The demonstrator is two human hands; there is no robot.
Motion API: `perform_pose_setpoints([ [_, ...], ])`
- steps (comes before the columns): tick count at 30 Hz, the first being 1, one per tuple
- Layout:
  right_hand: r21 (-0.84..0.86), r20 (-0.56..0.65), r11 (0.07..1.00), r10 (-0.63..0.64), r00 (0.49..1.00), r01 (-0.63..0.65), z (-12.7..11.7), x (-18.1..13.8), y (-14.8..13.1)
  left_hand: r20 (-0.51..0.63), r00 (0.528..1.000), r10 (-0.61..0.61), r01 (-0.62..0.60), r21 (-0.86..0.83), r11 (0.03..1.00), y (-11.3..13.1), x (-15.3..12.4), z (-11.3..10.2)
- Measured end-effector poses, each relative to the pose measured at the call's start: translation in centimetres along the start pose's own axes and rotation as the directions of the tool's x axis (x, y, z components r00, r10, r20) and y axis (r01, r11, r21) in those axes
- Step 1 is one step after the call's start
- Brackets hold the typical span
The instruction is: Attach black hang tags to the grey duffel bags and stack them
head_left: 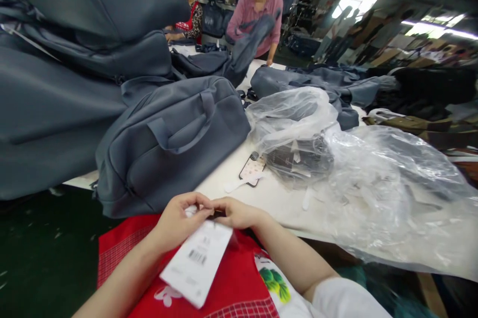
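Note:
My left hand [179, 221] and my right hand [237, 212] meet at the table's near edge, fingers pinched together. Both hold the top of a white paper hang tag [197, 263] with a barcode, which hangs down over a red cloth [227, 288] on my lap. A small dark piece shows between the fingertips; I cannot make out what it is. Just beyond my hands lies a grey-blue bag [172, 144] with two handles.
More grey-blue bags [52, 89] pile up at the left and far side. Crumpled clear plastic bags [377, 183] cover the right of the white table [276, 198]. A phone [252, 169] lies mid-table. Two people [257, 9] work at the far end.

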State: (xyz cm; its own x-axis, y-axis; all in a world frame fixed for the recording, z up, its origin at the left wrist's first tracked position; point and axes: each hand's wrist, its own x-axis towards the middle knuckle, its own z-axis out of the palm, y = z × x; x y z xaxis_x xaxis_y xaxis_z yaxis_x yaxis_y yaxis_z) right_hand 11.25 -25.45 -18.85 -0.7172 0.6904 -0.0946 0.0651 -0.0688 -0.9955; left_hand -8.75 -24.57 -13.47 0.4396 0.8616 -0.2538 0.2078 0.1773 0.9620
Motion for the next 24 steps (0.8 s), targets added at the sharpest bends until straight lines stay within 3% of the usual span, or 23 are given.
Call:
perform_pose_setpoints([
  [4,0.066,-0.007,0.989,0.135,0.991,-0.135,0.7,0.2,0.9,-0.028,0.999,-0.039,0.04,0.049,0.998,-0.4,0.3,-1.7],
  [8,0.174,-0.001,0.95,0.265,0.964,-0.261,2.1,-0.5,1.7,-0.024,0.997,-0.071,0.074,0.44,0.895,-3.7,0.0,-2.2],
  [10,0.253,-0.001,0.929,0.278,0.961,-0.268,2.8,-1.0,1.8,0.018,0.994,-0.11,0.083,0.545,0.835,-5.6,-0.4,-1.9],
  [12,0.391,-0.069,0.901,0.233,0.97,-0.188,3.0,-1.2,1.6,0.182,0.975,-0.129,0.026,0.48,0.877,-7.1,-0.8,-1.8],
  [14,0.512,-0.196,0.857,0.178,0.964,-0.054,2.7,-1.1,1.3,0.392,0.913,-0.113,-0.012,0.303,0.953,-7.8,-1.1,-1.9],
  [16,0.566,-0.326,0.822,0.154,0.933,0.062,2.2,-0.6,1.0,0.517,0.848,-0.115,0.036,0.16,0.987,-8.0,-1.1,-2.1],
  [21,0.559,-0.457,0.819,0.177,0.872,0.127,1.2,0.5,0.2,0.53,0.839,-0.126,0.062,0.136,0.989,-7.3,-0.3,-2.2],
  [24,0.499,-0.501,0.861,0.196,0.843,0.096,0.8,0.6,-0.2,0.49,0.865,-0.106,0.035,0.152,0.988,-6.5,0.3,-2.8],
])
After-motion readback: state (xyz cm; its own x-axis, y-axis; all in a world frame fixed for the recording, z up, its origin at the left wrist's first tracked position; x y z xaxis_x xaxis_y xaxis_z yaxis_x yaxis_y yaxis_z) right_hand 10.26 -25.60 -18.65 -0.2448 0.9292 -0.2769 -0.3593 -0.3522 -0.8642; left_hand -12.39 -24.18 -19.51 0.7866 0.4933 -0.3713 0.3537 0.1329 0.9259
